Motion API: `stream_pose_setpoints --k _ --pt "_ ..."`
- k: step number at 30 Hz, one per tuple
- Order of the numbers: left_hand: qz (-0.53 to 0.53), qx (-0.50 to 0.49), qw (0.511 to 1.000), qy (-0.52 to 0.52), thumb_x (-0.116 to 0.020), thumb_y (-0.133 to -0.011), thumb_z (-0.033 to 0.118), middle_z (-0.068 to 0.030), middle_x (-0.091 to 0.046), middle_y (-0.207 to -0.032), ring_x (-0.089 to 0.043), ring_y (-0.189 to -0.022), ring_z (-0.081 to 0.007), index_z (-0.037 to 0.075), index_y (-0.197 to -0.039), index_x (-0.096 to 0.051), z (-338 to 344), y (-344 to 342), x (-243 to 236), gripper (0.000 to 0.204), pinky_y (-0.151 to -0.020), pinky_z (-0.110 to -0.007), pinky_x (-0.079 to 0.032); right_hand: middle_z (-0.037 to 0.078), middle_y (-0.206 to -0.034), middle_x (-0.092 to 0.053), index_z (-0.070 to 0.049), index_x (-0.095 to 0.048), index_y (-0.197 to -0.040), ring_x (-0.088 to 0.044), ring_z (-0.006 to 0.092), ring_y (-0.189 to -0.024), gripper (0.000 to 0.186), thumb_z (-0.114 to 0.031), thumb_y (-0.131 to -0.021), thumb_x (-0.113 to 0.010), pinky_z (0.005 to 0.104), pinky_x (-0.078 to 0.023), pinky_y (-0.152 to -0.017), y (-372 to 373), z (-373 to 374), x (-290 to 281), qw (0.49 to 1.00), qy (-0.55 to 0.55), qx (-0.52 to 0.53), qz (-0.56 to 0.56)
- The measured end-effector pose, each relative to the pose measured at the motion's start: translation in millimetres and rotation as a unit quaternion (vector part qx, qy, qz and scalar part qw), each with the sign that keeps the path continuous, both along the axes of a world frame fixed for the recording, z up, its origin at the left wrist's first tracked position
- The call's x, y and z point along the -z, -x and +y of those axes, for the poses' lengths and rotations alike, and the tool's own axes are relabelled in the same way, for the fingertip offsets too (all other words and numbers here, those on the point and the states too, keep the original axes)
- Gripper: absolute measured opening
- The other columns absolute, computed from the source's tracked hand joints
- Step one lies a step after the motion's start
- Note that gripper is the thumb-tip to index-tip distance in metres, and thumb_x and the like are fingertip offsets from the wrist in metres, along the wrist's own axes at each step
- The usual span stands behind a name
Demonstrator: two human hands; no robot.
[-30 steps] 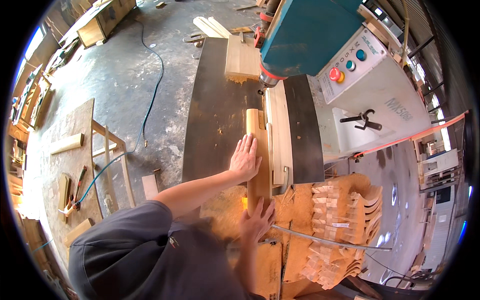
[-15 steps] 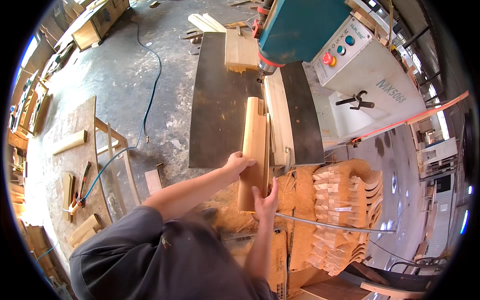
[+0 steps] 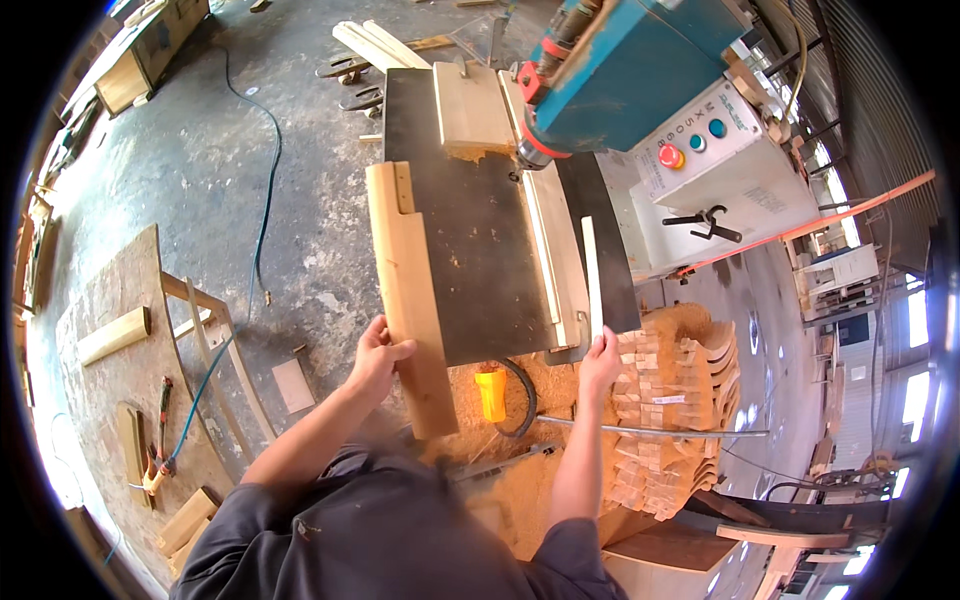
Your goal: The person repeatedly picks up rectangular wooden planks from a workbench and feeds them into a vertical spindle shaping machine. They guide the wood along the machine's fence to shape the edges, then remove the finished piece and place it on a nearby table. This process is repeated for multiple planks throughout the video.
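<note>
My left hand [image 3: 372, 362] grips a thick, pale wooden piece [image 3: 408, 290] by its left edge. This piece has a notch cut at its far right end and hangs over the left edge of the dark machine table [image 3: 475, 260]. On the right, my right hand [image 3: 600, 362] pinches the near end of a thin wooden strip [image 3: 592, 270], which points away over the table's right side. Between my hands, a pale wooden fence [image 3: 558, 250] lies along the table. The drill chuck [image 3: 530, 155] of a teal drilling machine [image 3: 625, 75] hangs over the table's far part.
A clamped board [image 3: 475, 110] sits at the table's far end. Below the near edge are a yellow nozzle [image 3: 491, 395] on sawdust and stacked curved wooden parts [image 3: 665, 400]. A workbench [image 3: 110, 300] stands left; a metal rod [image 3: 660, 432] sticks out right.
My hands have moved apart. The notched piece has gone left, off the table's middle, in my left hand. My right hand has left its near end and moved right, now holding the strip.
</note>
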State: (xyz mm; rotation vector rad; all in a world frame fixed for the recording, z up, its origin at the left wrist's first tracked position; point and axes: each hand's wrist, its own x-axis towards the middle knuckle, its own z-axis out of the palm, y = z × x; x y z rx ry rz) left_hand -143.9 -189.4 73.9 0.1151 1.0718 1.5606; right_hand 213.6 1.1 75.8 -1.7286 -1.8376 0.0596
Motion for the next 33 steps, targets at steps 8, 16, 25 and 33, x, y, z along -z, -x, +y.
stream_pose_setpoints --k 8,16,25,33 --pt "-0.083 -0.009 0.995 -0.046 -0.068 -0.086 -0.012 -0.0049 -0.069 -0.124 -0.066 -0.115 -0.0209 0.009 -0.141 -0.055 -40 68 0 0.061 -0.096 -0.037 -0.055 0.019 -0.141 -0.057 -0.002 -0.069 -0.125 -0.054 0.0405 -0.127 0.034 -0.016 -0.094 -0.069 0.0502 -0.047 -0.106 114 23 23 0.933 -0.096 -0.115 -0.327" --pt "-0.099 -0.001 0.985 -0.140 -0.064 -0.086 -0.016 -0.0052 -0.065 -0.139 -0.060 -0.131 -0.0185 0.007 -0.150 -0.049 -72 91 27 0.070 -0.113 -0.039 -0.046 0.020 -0.128 -0.065 -0.004 -0.071 -0.119 -0.062 0.0390 -0.113 0.025 -0.009 -0.099 -0.058 0.0482 -0.051 -0.097 127 26 59 0.948 -0.071 -0.144 -0.273" --pt "-0.078 0.000 0.985 -0.152 -0.067 -0.083 -0.015 -0.0041 -0.066 -0.135 -0.062 -0.127 -0.0164 0.006 -0.145 -0.052 -66 77 27 0.067 -0.110 -0.036 -0.048 0.018 -0.102 -0.073 -0.003 -0.071 -0.101 -0.069 0.0394 -0.097 0.025 -0.027 -0.097 -0.071 0.0521 -0.053 -0.084 134 28 39 0.946 0.040 -0.053 -0.318" --pt "0.022 -0.089 0.994 -0.052 -0.072 -0.085 -0.013 -0.0059 -0.074 -0.119 -0.072 -0.107 -0.0174 0.004 -0.134 -0.061 -38 40 27 0.053 -0.094 -0.035 -0.058 0.015 -0.082 -0.075 -0.001 -0.076 -0.091 -0.073 0.0335 -0.077 0.036 -0.037 -0.090 -0.076 0.0481 -0.056 -0.073 91 18 5 0.990 0.078 -0.108 -0.047"
